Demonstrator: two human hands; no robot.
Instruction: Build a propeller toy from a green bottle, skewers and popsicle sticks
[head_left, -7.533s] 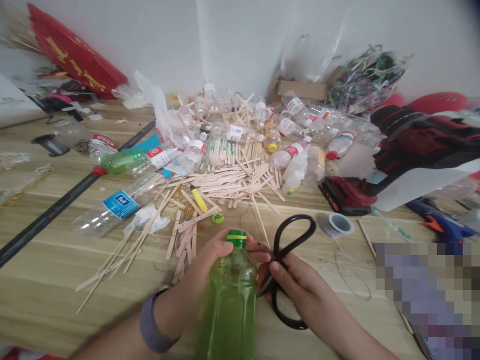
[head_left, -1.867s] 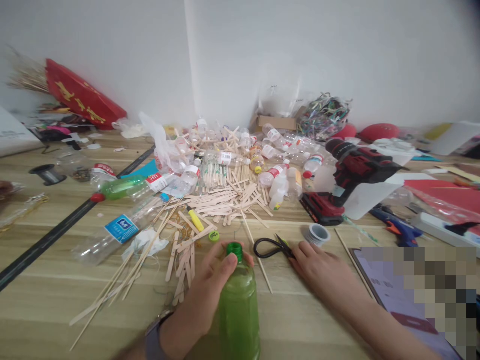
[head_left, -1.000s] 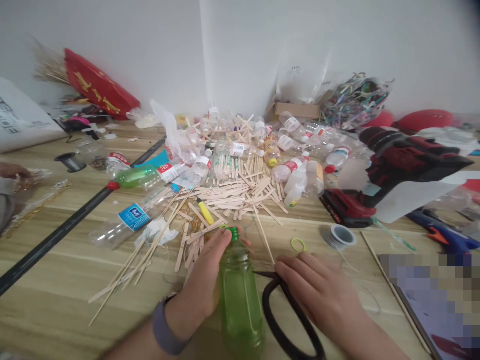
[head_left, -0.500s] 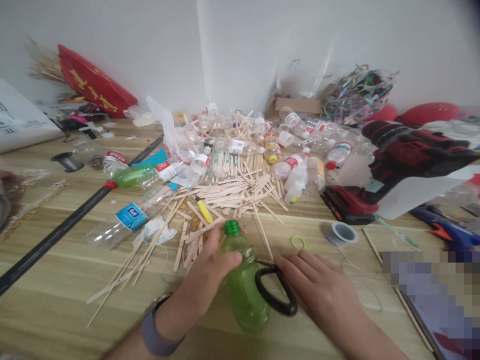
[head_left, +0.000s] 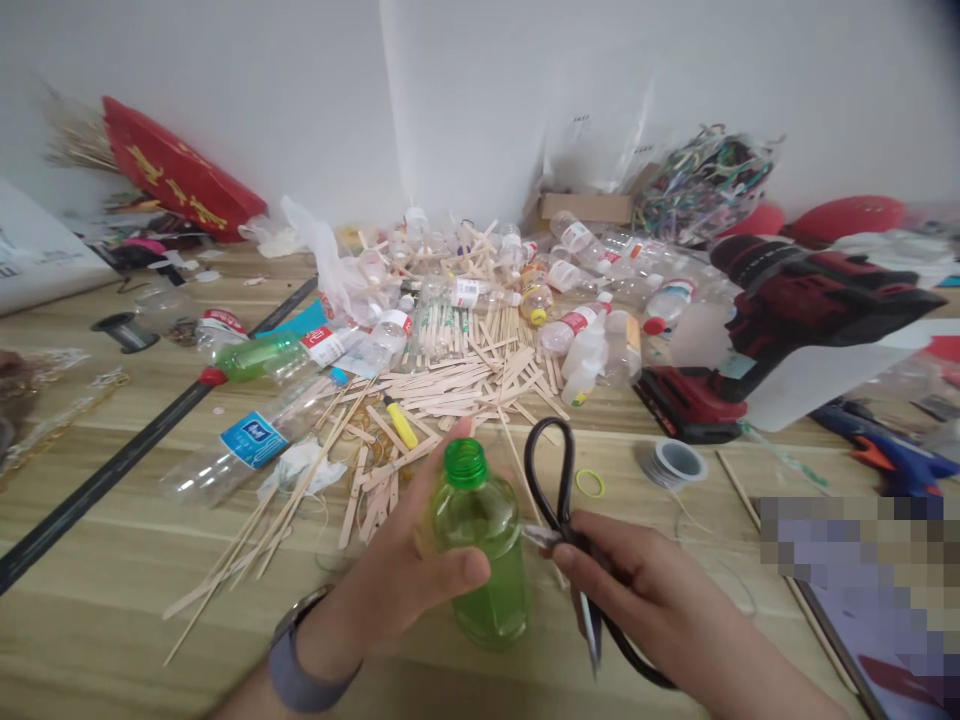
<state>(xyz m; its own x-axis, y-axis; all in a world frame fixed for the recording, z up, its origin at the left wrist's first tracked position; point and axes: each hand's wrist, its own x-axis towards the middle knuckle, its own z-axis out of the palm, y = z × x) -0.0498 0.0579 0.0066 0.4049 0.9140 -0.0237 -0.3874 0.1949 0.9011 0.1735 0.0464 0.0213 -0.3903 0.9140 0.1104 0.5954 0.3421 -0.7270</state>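
Left hand (head_left: 405, 565): wrapped around a green see-through plastic bottle with an uncapped threaded neck (head_left: 491, 605); the thumb is laid across the near side, the other fingers are passed behind and mostly hidden.
Right hand (head_left: 637, 570): clenched on black-handled steel scissors (head_left: 562, 523), gripped near the pivot rather than through the loops.
Bottle: held neck up in the curve of the left fingers, across from the right fingertips; whether its base is borne by the pale wood-grain table (head_left: 420, 680) cannot be told.
Blades: spread apart; one is aimed leftward from the right fingertips at the bottle's side, the other is pointed down beneath them. Whether the wall is pierced cannot be made out.
Steadying: the bottle is best squeezed firmly without being crushed, as thin plastic could be dented or twisted off the tip.
Tip: pressure is best built slowly, with the left thumb and hidden fingers kept out of its line.
Beyond the right fingers: a thin lime-green ring (head_left: 577, 480) and a grey wire spool (head_left: 675, 463) are seen.
Beyond the left fingertips: flat pale wooden sticks (head_left: 442, 395) are heaped.
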